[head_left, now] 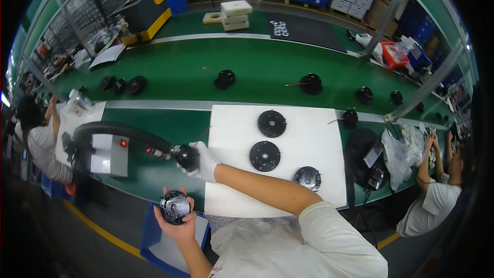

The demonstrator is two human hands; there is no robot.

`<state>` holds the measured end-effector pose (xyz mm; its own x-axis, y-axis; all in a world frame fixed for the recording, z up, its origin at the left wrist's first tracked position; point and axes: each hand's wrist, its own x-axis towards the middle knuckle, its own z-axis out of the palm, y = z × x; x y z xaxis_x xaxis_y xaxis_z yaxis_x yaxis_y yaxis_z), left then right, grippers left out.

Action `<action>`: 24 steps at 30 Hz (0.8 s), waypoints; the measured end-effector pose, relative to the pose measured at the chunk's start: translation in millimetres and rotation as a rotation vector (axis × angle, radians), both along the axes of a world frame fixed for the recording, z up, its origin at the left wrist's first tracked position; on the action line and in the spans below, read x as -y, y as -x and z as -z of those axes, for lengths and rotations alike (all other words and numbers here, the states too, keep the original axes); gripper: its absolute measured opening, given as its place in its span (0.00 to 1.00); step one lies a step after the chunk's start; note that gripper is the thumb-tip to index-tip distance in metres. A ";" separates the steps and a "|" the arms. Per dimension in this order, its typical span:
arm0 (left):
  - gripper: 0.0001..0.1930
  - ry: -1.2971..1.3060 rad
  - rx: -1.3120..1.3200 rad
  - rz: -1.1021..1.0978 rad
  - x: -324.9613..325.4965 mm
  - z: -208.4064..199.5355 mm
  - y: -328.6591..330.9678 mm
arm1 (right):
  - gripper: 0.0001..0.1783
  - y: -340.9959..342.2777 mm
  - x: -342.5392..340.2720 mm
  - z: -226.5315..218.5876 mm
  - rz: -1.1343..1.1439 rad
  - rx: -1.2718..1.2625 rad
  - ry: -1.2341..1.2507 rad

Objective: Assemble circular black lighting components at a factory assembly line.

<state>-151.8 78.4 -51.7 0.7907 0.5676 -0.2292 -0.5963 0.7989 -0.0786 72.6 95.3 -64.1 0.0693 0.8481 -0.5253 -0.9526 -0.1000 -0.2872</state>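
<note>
My bare left hand (180,229), low at the table's front edge, grips a round black motor-like part (175,207) with a shiny silver face turned up. A white glove covers my right hand (207,164), which reaches across to the left. Its fingers are round a dark rounded piece (187,158) at the end of a black ribbed flexible hose (128,128). Whether that piece belongs to the hose or is separate, I cannot tell. On the white work board (231,123) lie two flat black discs (271,123) and a silver-faced round part (307,177).
A light-coloured box (110,155) with a red light stands beside the hose. Beyond the board, a green conveyor (175,72) carries several black round parts. A blue bin (152,242) sits below the table edge. One person (43,134) works at left, others at right (435,190).
</note>
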 end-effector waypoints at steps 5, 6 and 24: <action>0.29 -0.138 -0.056 -0.017 -5.5 2.4 22.9 | 0.26 -3.6 29.9 9.2 -0.085 -0.213 -0.328; 0.29 -0.135 -0.036 -0.018 -10.2 7.1 18.3 | 0.26 -7.4 35.9 12.3 -0.083 -0.236 -0.347; 0.29 -0.099 0.190 0.168 -4.8 -13.9 -137.9 | 0.20 -22.4 150.2 -99.7 0.146 0.208 -0.473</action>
<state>-13.9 83.1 -37.8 0.8994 0.4368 -0.0179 -0.4365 0.8949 -0.0932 95.0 -54.9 35.6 0.2659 0.9626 -0.0510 -0.8653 0.2151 -0.4527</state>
